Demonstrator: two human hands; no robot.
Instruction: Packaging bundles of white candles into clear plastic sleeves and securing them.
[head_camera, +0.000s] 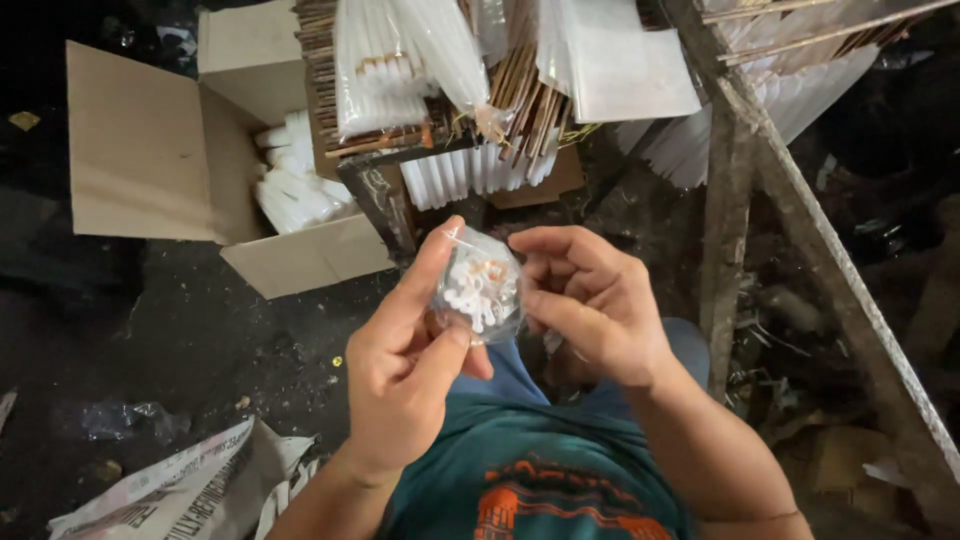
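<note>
Above the lap, both hands held a clear packet (478, 285) end-on: left hand (405, 365) pinched its near side between thumb and fingers, right hand (590, 300) curled around its far edge, steadying it.

Both forearms rose from bottom of frame toward centre. Left hand (405, 365) was curled, thumb and forefinger pinching upward. Right hand (590, 305) was cupped, fingers bent inward opposite the left.

We see a glossy clear plastic packet (478, 285), a matt cardboard box (160, 150), and perhaps rough wooden posts (728, 200).
</note>
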